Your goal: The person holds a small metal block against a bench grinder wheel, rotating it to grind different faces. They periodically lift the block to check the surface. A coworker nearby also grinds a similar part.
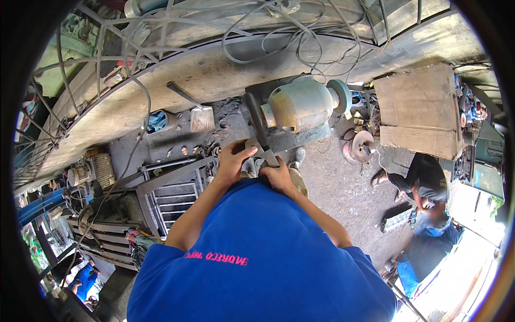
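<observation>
My left hand (234,162) and my right hand (277,175) are close together in front of my waist. Between them they grip a small flat grey metal piece (269,158), its two ends showing at the fingers. Fingers of both hands are closed on it. Just beyond stands a bench grinder (300,105) with a worn green-yellow body. Its dark left wheel (256,119) is right by the metal piece; whether they touch I cannot tell. A green wheel (340,96) sits on the grinder's right end.
A shovel (202,119) leans at the wall beside a bucket with blue cloth (156,122). Metal frames (174,196) lie left. To the right are a round reel (362,146), a cardboard sheet (418,110) and a crouching person (429,180). Cables (300,32) hang ahead.
</observation>
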Available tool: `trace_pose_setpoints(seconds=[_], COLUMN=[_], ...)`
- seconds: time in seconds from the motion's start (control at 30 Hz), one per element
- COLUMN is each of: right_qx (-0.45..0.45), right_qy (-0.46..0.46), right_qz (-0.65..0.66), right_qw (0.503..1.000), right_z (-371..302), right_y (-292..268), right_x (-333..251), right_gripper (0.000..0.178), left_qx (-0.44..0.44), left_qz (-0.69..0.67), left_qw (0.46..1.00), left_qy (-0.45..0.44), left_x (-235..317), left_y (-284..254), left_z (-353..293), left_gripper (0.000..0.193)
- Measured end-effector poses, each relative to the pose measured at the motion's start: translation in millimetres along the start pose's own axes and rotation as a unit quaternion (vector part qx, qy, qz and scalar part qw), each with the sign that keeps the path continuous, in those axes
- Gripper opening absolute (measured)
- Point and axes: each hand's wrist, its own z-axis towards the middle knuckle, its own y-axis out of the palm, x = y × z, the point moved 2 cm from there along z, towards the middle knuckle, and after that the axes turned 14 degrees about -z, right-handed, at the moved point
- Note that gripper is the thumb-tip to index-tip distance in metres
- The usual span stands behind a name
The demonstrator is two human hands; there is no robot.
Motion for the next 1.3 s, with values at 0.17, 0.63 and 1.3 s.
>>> trace_pose_setpoints(seconds=[0.17,0.63,1.3], right_qx=[0.005,-0.016,0.002], right_qy=[0.030,0.041,-0.007], right_qz=[-0.005,0.004,-0.034], right_qw=[1.000,0.999,0.999], right_z=[0,13,-3], right_y=[-2,1,-7], right_x=[-5,-3,-5], right_gripper=[0.067,0.078,0.086], left_qx=[0.021,0.017,-0.018], left_qz=[-0.001,-0.011,0.038], left_qw=[1.000,0.999,0.999], left_qy=[-0.009,-0.030,-0.016], left_x=[0,-4,9], left_y=[-1,-9,4], left_z=[3,13,-4], left_gripper=[0.042,0.048,0.050])
